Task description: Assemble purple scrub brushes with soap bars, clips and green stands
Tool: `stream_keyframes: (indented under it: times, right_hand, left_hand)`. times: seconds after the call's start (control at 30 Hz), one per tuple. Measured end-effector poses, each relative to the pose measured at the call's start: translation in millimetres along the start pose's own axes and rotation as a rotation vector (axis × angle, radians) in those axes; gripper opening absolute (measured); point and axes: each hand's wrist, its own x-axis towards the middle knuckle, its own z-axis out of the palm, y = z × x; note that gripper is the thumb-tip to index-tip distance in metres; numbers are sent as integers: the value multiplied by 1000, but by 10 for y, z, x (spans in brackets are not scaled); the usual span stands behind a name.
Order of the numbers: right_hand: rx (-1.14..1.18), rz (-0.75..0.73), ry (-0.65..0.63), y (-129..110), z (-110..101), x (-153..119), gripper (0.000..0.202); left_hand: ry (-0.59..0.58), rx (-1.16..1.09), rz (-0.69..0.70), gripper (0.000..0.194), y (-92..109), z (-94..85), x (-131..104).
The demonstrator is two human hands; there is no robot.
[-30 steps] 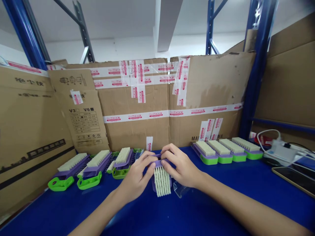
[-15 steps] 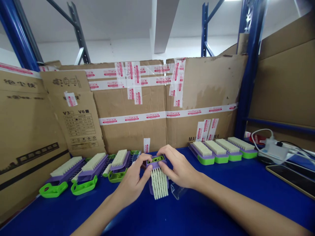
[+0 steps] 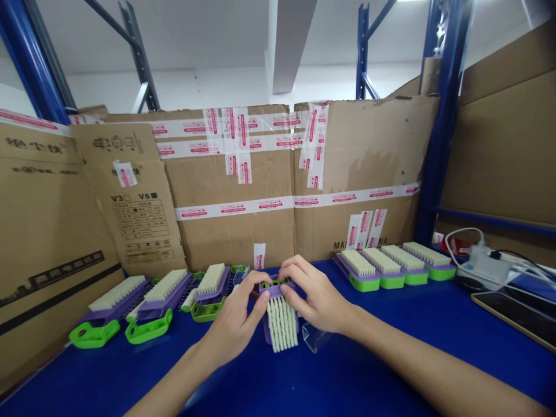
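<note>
Between my two hands, a purple brush point(image 3: 282, 324) with cream bristles is tilted, its bristles toward me and a green part at its upper end. My left hand point(image 3: 241, 315) grips the purple frame from the left, thumb near the top of the bristles. From the right, my right hand point(image 3: 315, 295) holds the same end, its fingers bent over the green part and its thumb on the frame. Part of that end is hidden by my fingers. A clear plastic piece point(image 3: 316, 337) lies on the blue table point(image 3: 339, 382) just below my right hand.
At left lie several purple brushes point(image 3: 165, 289) with loose green end pieces point(image 3: 150, 329). Several brushes with green ends fitted point(image 3: 393, 266) stand in a row at right. Beyond them are a white charger with cables point(image 3: 486, 263) and a phone point(image 3: 516, 315). Cardboard point(image 3: 234, 231) walls the back.
My right fingers have curled slightly further over the green end of the brush. Otherwise both hands and the brush stay almost in place.
</note>
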Motion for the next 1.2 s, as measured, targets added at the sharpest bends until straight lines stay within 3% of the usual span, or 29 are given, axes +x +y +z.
stream_keyframes:
  times: [0.6, 1.2]
  right_hand:
    - [10, -11, -25, 25, -7, 16, 17]
    - [33, 65, -15, 7, -27, 11, 7]
  left_hand:
    - [-10, -58, -77, 28, -8, 17, -27]
    - [3, -177, -96, 35, -71, 64, -46]
